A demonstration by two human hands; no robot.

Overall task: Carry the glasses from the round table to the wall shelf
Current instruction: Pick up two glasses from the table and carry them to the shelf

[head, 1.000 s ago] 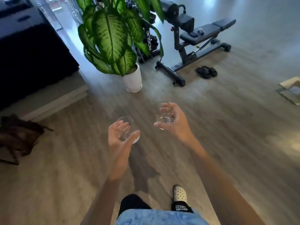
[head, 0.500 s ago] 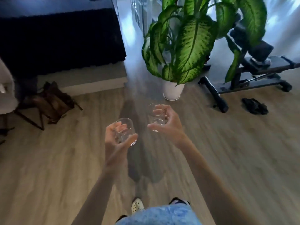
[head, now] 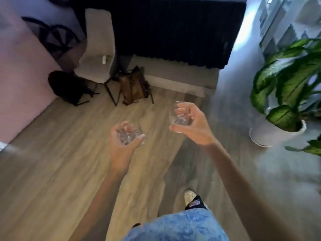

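Glass point(head: 130, 134) cupped tight in curled left hand point(head: 121, 150). Second glass point(head: 178, 117) gripped by curled right hand point(head: 194, 126). Wood floor point(head: 60, 162) below, plant point(head: 281, 87) off right.

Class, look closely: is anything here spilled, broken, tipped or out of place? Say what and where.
Nothing stands out. The left hand grips one glass, the right hand the other glass; both look whole, and the wooden floor shows no spill.

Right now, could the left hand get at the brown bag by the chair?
Probably not. The left hand grips a glass, and the bag lies on the floor beside the chair, well beyond and below that hand. The person would likely have to step closer, bend down and free the hand.
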